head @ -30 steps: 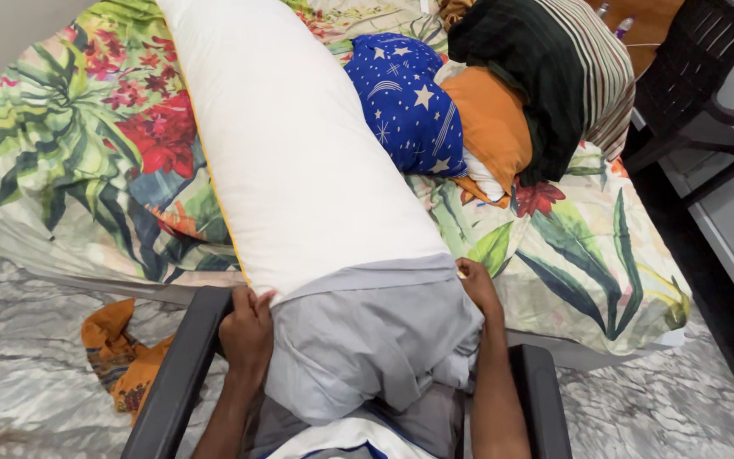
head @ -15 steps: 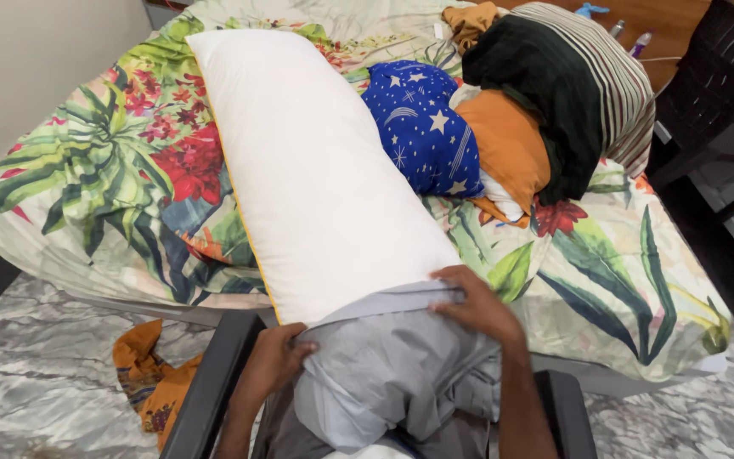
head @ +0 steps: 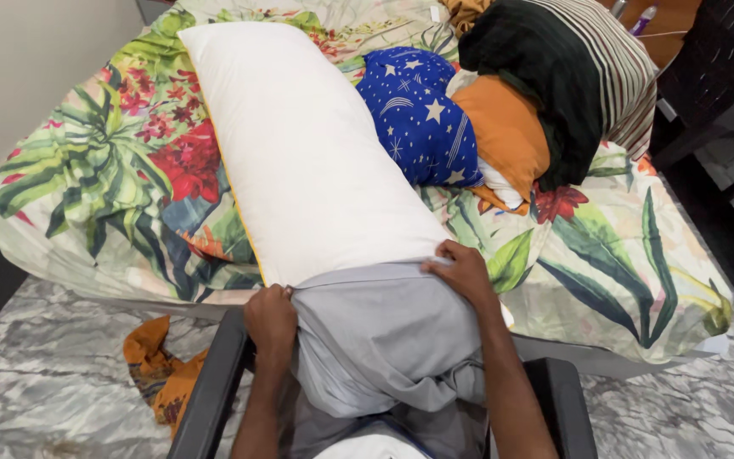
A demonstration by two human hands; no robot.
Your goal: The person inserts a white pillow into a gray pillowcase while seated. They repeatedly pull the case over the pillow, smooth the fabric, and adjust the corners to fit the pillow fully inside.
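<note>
Two hands work a grey cover over the near end of a long white pillow.

The long white bolster pillow (head: 299, 144) lies lengthwise on the bed with the leafy floral sheet (head: 95, 170), its near end hanging over the bed's edge toward the person's lap. The grey fabric pillowcase (head: 384, 331) sleeves that end only. The left hand (head: 270, 319) is closed on the case's open hem at the pillow's left side; the right hand (head: 462, 270) pinches the hem on the right, so both hold the mouth spread wide across the pillow. A blue star-patterned cushion (head: 422, 110), an orange cushion (head: 507, 136) and a dark striped blanket (head: 571, 76) lie just beside the pillow. A crumpled orange cloth (head: 159, 374) lies on the marble floor.
</note>
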